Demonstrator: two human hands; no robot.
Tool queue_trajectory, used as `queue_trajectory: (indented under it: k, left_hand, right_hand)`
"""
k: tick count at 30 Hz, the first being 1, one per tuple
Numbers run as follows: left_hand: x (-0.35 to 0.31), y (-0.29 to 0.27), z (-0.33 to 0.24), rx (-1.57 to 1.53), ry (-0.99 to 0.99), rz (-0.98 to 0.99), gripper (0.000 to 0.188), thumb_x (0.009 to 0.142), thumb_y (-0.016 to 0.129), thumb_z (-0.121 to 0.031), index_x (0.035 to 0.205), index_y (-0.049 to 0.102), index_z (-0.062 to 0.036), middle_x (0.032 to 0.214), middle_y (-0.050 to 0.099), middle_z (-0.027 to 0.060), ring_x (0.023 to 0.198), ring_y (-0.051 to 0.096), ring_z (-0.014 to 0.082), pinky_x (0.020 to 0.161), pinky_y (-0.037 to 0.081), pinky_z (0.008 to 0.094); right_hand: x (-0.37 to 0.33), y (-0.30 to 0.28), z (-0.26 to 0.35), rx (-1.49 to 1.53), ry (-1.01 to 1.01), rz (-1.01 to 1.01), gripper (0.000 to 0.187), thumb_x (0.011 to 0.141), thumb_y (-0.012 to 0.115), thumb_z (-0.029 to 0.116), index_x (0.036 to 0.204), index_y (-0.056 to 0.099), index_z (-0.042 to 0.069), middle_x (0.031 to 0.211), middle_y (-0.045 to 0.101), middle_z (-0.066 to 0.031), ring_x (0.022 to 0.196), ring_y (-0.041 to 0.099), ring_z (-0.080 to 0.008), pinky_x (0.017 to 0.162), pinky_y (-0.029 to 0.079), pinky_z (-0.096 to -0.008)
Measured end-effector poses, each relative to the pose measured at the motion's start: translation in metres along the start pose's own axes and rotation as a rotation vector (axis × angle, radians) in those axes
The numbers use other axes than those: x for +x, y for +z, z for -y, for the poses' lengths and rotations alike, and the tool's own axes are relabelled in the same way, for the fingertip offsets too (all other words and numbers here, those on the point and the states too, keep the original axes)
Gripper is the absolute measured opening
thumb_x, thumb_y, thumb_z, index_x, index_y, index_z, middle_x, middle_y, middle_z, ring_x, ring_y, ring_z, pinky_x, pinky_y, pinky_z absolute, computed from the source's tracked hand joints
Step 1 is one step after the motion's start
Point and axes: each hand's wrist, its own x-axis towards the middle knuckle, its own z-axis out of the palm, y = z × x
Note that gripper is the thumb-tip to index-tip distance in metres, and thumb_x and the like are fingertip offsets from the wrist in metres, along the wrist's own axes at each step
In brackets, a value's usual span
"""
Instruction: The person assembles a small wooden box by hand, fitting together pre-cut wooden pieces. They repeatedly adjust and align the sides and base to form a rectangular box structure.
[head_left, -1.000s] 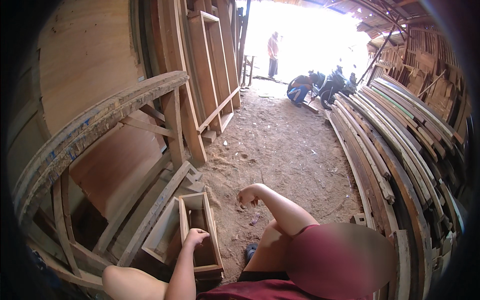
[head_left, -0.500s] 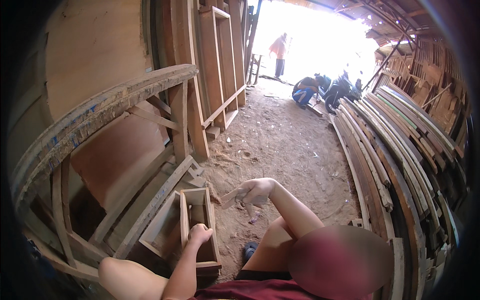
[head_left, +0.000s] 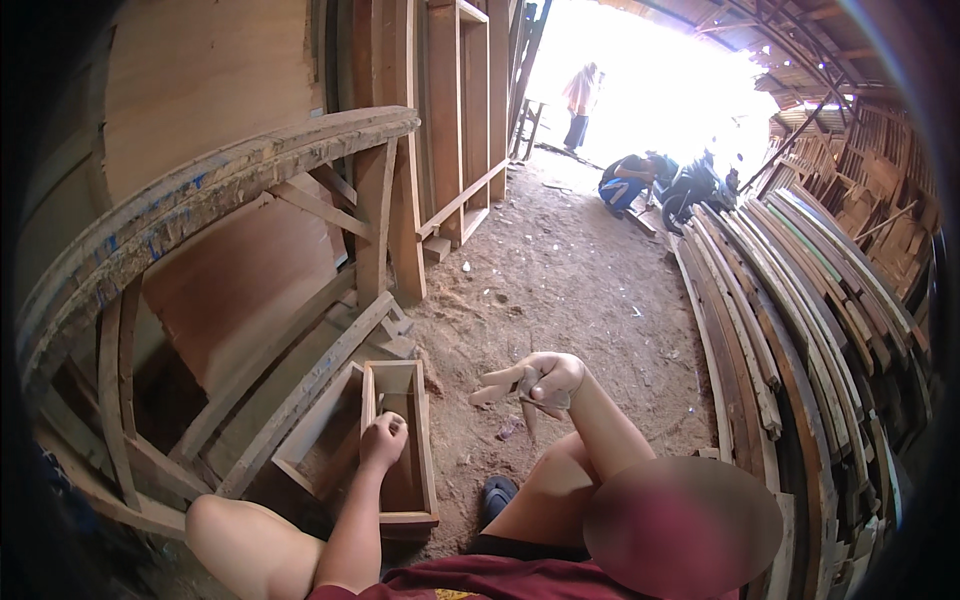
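Loosely spread, right grip [head_left: 553, 376] holds greyish scrap [head_left: 529, 383].

Sandy, littered ground [head_left: 570, 270] runs from near to far through a wood-strewn workshop, bearing an open wooden box [head_left: 429, 450] at near left, with a second open box [head_left: 285, 463] just beside it. A purple scrap [head_left: 507, 432] lies just right of the boxes, and a pale scrap [head_left: 466, 267] sits farther off. Long planks [head_left: 775, 330] are piled along the right, while a motorcycle [head_left: 685, 190] stands at the far end near a crouching person [head_left: 622, 185].
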Motion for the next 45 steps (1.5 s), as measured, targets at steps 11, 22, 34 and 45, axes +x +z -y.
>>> queue_trajectory:
  k: [11,22,34,45]
  left_hand:
    - [0.005,-0.007,0.057,0.062,-0.317,-0.164,0.071,0.072,0.076,-0.024,0.132,0.040,-0.0095,0.127,0.049,0.0212,0.116,0.049,0.0402,0.100,0.041,0.0470]
    - [0.011,-0.010,0.098,0.009,-0.528,0.081,0.091,0.072,0.072,-0.024,0.145,0.026,0.0022,0.136,0.048,0.0284,0.123,0.051,0.0367,0.103,0.041,0.0421]
    - [0.016,0.001,0.091,-0.035,-0.534,0.093,0.087,0.065,0.070,-0.014,0.141,0.032,0.0076,0.128,0.054,0.0290,0.118,0.055,0.0366,0.100,0.044,0.0395]
    - [0.020,-0.006,0.112,-0.105,-0.488,0.080,0.088,0.068,0.077,-0.019,0.139,0.034,0.0093,0.132,0.051,0.0294,0.123,0.052,0.0365,0.102,0.042,0.0398]
  right_hand:
    - [0.007,-0.084,-0.073,-0.804,1.319,-0.375,0.051,0.092,0.049,0.017,0.141,0.038,0.010,0.115,0.062,-0.0155,0.081,0.070,-0.0260,0.058,0.056,-0.0374]
    - [0.018,-0.081,-0.068,-0.903,1.295,-0.400,0.056,0.082,0.054,0.013,0.136,0.043,0.005,0.108,0.064,-0.0156,0.080,0.068,-0.0279,0.057,0.054,-0.0389]
    - [0.002,-0.103,-0.081,-0.925,1.331,-0.401,0.036,0.091,0.051,0.024,0.124,0.049,0.010,0.101,0.064,-0.0126,0.073,0.066,-0.0240,0.055,0.054,-0.0373]
    - [0.014,-0.096,-0.075,-0.954,1.224,-0.436,0.042,0.090,0.050,0.023,0.130,0.049,0.011,0.107,0.063,-0.0143,0.081,0.067,-0.0256,0.060,0.056,-0.0396]
